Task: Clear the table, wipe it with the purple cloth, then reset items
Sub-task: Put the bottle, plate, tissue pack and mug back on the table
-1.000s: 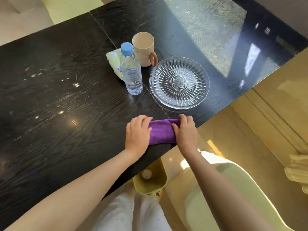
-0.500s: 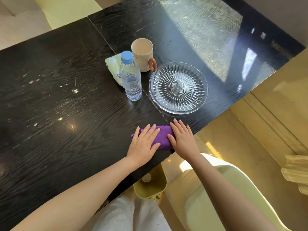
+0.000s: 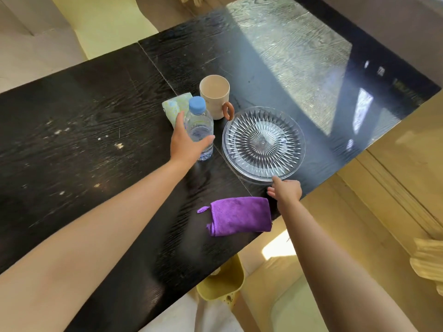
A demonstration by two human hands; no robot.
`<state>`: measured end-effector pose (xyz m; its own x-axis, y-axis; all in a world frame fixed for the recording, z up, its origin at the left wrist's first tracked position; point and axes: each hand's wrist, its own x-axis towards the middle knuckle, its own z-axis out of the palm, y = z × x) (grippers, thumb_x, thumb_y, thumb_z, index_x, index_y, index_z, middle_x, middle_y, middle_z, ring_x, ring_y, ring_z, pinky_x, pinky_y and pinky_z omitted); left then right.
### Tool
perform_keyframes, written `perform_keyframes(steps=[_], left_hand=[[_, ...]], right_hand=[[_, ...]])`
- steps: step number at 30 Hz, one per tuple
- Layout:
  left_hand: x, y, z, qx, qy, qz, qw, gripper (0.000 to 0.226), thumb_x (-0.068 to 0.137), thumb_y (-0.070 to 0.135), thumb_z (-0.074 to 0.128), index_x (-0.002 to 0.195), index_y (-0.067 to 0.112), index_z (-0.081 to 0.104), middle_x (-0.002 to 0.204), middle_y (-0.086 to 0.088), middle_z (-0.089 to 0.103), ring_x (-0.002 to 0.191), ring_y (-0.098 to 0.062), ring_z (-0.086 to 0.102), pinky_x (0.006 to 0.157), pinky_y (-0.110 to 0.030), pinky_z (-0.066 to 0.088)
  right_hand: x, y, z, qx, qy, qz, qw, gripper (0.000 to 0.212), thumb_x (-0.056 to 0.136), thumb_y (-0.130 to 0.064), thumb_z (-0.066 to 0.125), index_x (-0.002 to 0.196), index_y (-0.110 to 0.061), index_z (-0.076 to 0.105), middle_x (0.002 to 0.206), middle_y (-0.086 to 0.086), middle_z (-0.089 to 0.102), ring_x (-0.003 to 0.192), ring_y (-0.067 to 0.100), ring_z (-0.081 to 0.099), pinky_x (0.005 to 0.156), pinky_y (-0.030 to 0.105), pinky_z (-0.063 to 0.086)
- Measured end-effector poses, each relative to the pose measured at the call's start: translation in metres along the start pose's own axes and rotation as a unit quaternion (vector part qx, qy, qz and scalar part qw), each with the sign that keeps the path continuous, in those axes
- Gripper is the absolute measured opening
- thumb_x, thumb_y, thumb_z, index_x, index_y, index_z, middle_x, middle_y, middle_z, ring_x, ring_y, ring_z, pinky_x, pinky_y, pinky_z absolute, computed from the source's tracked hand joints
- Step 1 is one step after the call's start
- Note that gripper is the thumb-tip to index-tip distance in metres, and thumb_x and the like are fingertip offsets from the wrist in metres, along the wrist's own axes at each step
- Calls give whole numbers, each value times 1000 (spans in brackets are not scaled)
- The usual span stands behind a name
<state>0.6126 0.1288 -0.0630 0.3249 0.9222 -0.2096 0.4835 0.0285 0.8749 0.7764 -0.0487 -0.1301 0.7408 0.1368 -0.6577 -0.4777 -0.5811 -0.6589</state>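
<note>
Left hand (image 3: pixel 185 142) open, fingers wrapping the bottle (image 3: pixel 200 127); right hand (image 3: pixel 286 190) open at plate (image 3: pixel 263 142) rim. Cloth (image 3: pixel 239 216) parked near tabletop (image 3: pixel 84 140) edge, likely clearing first.

The dark, almost black wooden desk (image 3: pixel 96 121) fills most of the frame; its open grain shows as fine ridges under a glossy finish that mirrors window light at the upper right, with pale scuffs and specks at the left. At centre stands a clear, smooth plastic bottle (image 3: pixel 200 130) with a matt blue plastic cap. Behind it is a matt beige mug (image 3: pixel 214 97) with a glossy brown ring handle. Right of centre lies a round, clear cut-glass plate (image 3: pixel 263 142), ribbed and sparkling. Below it lies a folded purple cloth (image 3: pixel 239 215), soft and fuzzy like microfibre.
</note>
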Motion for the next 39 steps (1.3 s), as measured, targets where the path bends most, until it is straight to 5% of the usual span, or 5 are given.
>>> perform_keyframes(steps=[8, 13, 26, 31, 39], left_hand=[[8, 5, 4, 7, -17, -6, 1000, 75, 75, 25, 78, 135, 19, 34, 139, -4, 46, 124, -19, 47, 93, -21, 36], [0, 9, 0, 19, -13, -2, 1000, 74, 75, 23, 78, 136, 16, 35, 138, -6, 47, 122, -15, 47, 90, -17, 35], [-49, 26, -2, 28, 4, 18, 999, 74, 73, 25, 79, 134, 17, 37, 138, -6, 50, 127, -23, 47, 97, -28, 38], [-83, 38, -17, 12, 33, 35, 999, 73, 72, 25, 80, 132, 16, 39, 135, -6, 52, 124, -23, 50, 96, -30, 40], [-140, 36, -80, -12, 107, 33, 994, 70, 75, 26, 78, 133, 16, 39, 133, -4, 52, 120, -21, 51, 95, -34, 41]], right_hand=[[10, -23, -1, 97, -71, 62, 991, 37, 92, -2, 49, 128, 7, 46, 80, 8, 52, 68, 19, 58, 56, 25, 59], [5, -38, -1, 147, -55, 86, 984, 26, 94, 9, 30, 99, -3, 52, 114, 16, 53, 100, 29, 59, 38, 23, 52], [-26, -25, -58, 138, -68, 23, 988, 17, 91, 12, 41, 85, -2, 49, 81, 12, 53, 38, 18, 62, 38, 25, 53], [-52, -28, -85, 110, -117, -41, 986, 11, 92, 7, 41, 93, -1, 49, 99, 21, 53, 60, 24, 61, 64, 34, 58], [-99, -40, -77, 94, -179, -68, 977, 13, 91, 13, 40, 92, 5, 51, 79, 23, 55, 32, 16, 61, 33, 24, 50]])
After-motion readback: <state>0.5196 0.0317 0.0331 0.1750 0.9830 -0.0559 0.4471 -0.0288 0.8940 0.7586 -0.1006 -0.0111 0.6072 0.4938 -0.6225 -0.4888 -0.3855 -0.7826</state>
